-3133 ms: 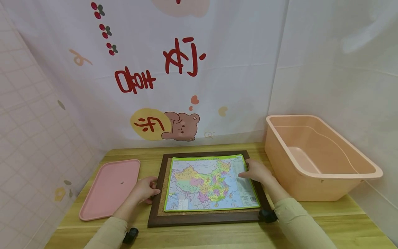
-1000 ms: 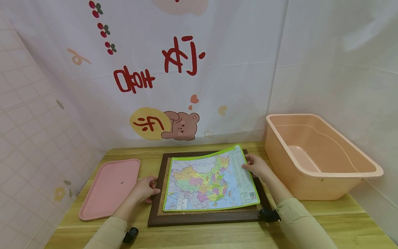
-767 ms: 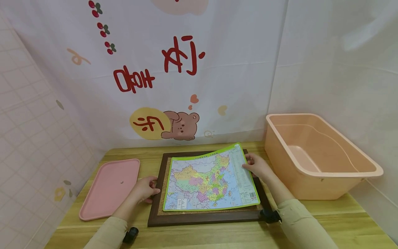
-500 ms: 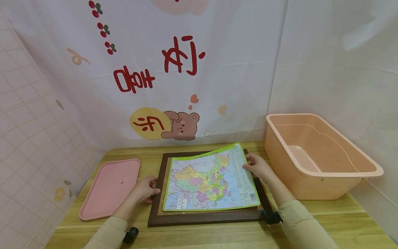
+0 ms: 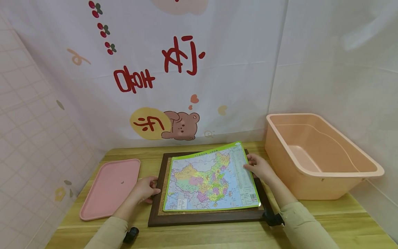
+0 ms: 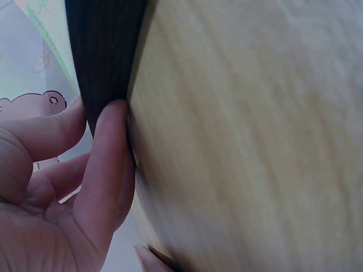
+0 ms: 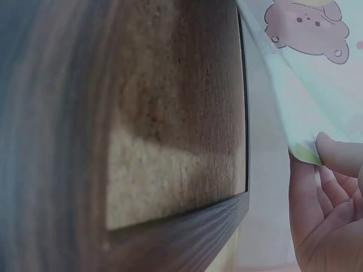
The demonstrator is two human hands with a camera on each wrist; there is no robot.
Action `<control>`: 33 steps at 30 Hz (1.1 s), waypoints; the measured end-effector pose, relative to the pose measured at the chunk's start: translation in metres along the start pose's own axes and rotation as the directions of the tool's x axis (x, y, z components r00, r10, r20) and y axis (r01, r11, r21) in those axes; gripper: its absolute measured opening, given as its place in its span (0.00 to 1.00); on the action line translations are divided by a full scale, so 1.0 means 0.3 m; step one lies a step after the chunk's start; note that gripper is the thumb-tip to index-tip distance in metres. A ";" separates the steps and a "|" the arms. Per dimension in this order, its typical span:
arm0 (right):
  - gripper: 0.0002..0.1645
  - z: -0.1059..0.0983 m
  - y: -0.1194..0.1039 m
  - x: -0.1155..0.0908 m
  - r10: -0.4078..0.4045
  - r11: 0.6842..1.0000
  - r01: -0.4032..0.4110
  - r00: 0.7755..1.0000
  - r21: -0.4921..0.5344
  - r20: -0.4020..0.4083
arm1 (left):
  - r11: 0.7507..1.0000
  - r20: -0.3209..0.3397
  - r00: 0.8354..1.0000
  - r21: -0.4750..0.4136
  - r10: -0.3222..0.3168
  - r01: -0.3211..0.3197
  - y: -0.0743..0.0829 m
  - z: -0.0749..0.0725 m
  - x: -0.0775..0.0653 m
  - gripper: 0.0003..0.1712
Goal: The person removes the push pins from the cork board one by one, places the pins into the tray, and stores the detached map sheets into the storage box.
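Note:
A map sheet [image 5: 202, 181] with a green border lies over a cork board [image 5: 205, 219] in a dark brown wooden frame. Its right side is bent up off the cork, the far right corner highest; the left part stays low. My right hand [image 5: 259, 168] pinches the map's right edge between thumb and fingers. In the right wrist view, bare cork [image 7: 176, 102] shows below the raised sheet. At the frame's left side, my left hand [image 5: 144, 191] pinches the wooden rim [image 6: 105, 56], thumb on one face and fingers on the other, as the left wrist view shows.
To the left, a pink tray [image 5: 109, 186] lies flat on the wooden table [image 5: 199, 238], partly behind the left forearm. A deep peach-coloured tub [image 5: 311, 186] stands close on the right. Behind the table hangs a white printed cloth [image 5: 236, 79].
My right hand has taken hold of the map's right edge and lifted it; that side has risen from nearly flat, lately only slightly. My left hand stays at the frame.

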State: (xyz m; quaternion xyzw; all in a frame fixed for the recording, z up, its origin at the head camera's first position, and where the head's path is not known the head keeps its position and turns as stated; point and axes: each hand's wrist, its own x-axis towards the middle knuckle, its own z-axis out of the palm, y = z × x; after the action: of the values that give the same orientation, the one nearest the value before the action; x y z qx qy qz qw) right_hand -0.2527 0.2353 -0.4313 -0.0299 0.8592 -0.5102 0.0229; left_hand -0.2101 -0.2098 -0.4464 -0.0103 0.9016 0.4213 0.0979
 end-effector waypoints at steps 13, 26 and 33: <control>0.19 -0.003 -0.003 -0.007 -0.023 0.998 0.024 1.000 0.051 -0.021 | 1.000 0.000 1.000 0.009 -0.005 0.005 0.002 0.001 -0.001 0.31; 0.19 -0.011 -0.013 -0.022 -0.049 0.995 0.052 0.998 0.088 -0.033 | 1.000 0.004 1.000 0.003 -0.006 0.006 -0.005 0.002 0.005 0.31; 0.20 -0.018 -0.007 -0.023 -0.079 0.994 0.082 0.996 0.076 -0.048 | 1.000 0.006 1.000 0.006 0.004 -0.004 -0.009 0.002 0.009 0.31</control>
State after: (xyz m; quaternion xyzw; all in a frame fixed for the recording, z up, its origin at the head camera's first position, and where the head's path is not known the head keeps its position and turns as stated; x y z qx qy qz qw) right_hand -0.2461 0.2397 -0.4269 -0.0522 0.8370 -0.5444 -0.0158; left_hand -0.2123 -0.2109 -0.4494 -0.0071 0.9025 0.4189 0.0999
